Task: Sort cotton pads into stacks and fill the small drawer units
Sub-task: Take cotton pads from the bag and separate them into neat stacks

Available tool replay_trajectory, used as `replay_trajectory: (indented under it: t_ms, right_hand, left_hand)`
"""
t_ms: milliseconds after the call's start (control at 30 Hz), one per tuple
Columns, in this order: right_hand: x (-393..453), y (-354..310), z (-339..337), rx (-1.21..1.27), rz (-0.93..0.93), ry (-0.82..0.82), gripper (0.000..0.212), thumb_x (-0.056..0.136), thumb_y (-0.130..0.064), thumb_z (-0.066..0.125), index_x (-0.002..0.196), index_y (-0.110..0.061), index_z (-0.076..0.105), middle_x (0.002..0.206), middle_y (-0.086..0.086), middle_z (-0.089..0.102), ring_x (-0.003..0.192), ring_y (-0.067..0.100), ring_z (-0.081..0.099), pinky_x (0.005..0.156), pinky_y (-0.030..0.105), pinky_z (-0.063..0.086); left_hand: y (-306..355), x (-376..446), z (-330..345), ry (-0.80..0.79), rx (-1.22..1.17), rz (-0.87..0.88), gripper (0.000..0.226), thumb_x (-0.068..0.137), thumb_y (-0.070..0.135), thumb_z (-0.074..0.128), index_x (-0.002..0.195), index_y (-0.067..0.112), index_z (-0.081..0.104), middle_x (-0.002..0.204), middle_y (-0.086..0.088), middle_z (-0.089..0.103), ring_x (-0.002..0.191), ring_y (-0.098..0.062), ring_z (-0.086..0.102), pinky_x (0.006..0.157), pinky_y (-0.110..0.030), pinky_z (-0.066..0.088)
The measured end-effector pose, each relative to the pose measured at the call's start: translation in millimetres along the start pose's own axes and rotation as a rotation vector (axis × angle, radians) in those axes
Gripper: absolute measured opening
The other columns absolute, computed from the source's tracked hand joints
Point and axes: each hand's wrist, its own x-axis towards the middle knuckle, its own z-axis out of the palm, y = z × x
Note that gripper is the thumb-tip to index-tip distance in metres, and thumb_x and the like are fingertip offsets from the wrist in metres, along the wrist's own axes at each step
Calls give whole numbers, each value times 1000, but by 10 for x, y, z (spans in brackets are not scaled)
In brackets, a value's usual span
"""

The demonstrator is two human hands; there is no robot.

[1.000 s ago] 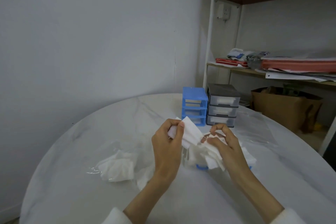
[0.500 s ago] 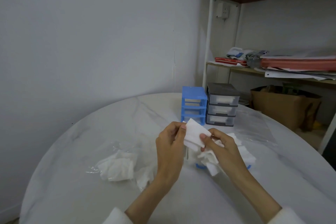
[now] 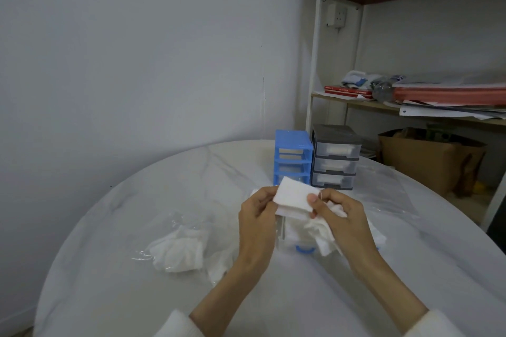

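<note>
Head view: round white marbled surface [image 3: 137, 227], its curved far edge running close to the grey wall at left and to a shelving unit [image 3: 312, 90] at right. The left hand [image 3: 257, 216] pinches the left edge of a flat white cotton pad [image 3: 294, 195] between thumb and curled fingers; the right hand [image 3: 342, 216] pinches the pad's right edge with the thumb on top, and more loose pads [image 3: 320, 230] are bunched under its palm. The pad is held above the surface, in front of the two drawer units. The blue drawer unit [image 3: 293, 156] and the grey drawer unit [image 3: 334, 156] stand side by side, touching or nearly so, near the far edge of the surface; white contents show through the grey unit's clear drawer fronts. Below the hands lies a blue-rimmed container [image 3: 305, 249], mostly hidden by pads. A clear plastic bag [image 3: 178, 249] with crumpled pads lies left of the left forearm, apart from it. Open surface extends along the near and left rim; a sheet of clear plastic [image 3: 388, 191] covers the right side. A brown cardboard box [image 3: 421, 164] sits beyond the right edge, under the shelves.
</note>
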Motion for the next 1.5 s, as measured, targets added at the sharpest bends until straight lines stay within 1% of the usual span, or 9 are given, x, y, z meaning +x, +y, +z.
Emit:
replay_trajectory:
  t_ms: [233, 400, 567, 667, 833, 1100, 1267, 1400, 1500]
  right_hand:
    - [32, 29, -49, -123, 0, -68, 25, 83, -27, 66, 62, -14, 57, 56, -12, 56, 56, 0, 51, 54, 11, 38]
    - [32, 25, -56, -229, -19, -48, 25, 83, -27, 66, 64, -14, 58, 53, -14, 57, 58, -3, 53, 54, 8, 39]
    - [23, 36, -41, -234, -16, -32, 22, 83, -23, 67, 67, -11, 59, 55, -13, 59, 59, -3, 55, 54, 8, 39]
    - [16, 25, -33, -236, -1, -38, 18, 83, -21, 68, 75, -7, 61, 61, -6, 62, 60, -5, 56, 54, 6, 40]
    - [5, -28, -34, -170, 102, -43, 14, 81, -29, 69, 87, -19, 61, 75, -3, 65, 66, -2, 59, 53, 4, 42]
    - [-43, -15, 22, -182, 79, -204, 25, 84, -24, 66, 62, -17, 58, 57, -4, 62, 57, 1, 56, 58, 10, 43]
    - [-41, 10, 37, -190, 85, -208, 28, 89, -23, 60, 64, -9, 55, 58, -4, 60, 56, -1, 53, 57, 7, 40]
    - [-43, 43, 59, -195, 99, -194, 28, 90, -24, 59, 65, -11, 53, 65, 3, 62, 63, 9, 53, 60, 12, 40]
    - [-36, 32, 47, -172, 98, -182, 28, 89, -25, 60, 65, -11, 54, 67, 6, 61, 64, 12, 53, 62, 15, 40]
  left_hand:
    - [72, 30, 25, 1, -177, -142, 31, 94, 6, 40, 84, 8, 69, 92, -14, 70, 85, -19, 67, 66, -20, 54]
    - [58, 2, 21, -34, -122, -82, 13, 89, 6, 58, 84, 10, 70, 81, -5, 71, 80, -16, 67, 75, -29, 55]
    - [-4, 31, -8, -40, -65, -55, 10, 88, 2, 60, 91, 5, 69, 90, -14, 72, 86, -23, 68, 79, -33, 55]
    - [-13, 35, -9, -26, -53, -43, 10, 87, 4, 61, 94, 5, 69, 91, -12, 72, 84, -19, 68, 74, -28, 54]
    - [-5, 46, -18, -8, -72, -11, 9, 86, 4, 63, 92, 4, 69, 86, -9, 72, 78, -13, 68, 67, -21, 53]
    - [-24, 63, -22, 35, -55, 28, 7, 84, 6, 66, 90, 3, 69, 81, -10, 72, 76, -16, 67, 69, -26, 54]
    - [0, 15, -33, 28, -42, 86, 9, 88, 5, 61, 93, 9, 54, 80, -10, 68, 74, -16, 66, 62, -24, 52]
    - [-35, 19, -30, -7, 41, 91, 27, 92, -6, 43, 72, 11, 45, 73, -5, 51, 72, -16, 52, 66, -34, 45]
    - [3, 19, -20, -97, -5, 18, 34, 89, -8, 42, 65, 9, 57, 70, 2, 60, 71, -11, 59, 69, -30, 51]
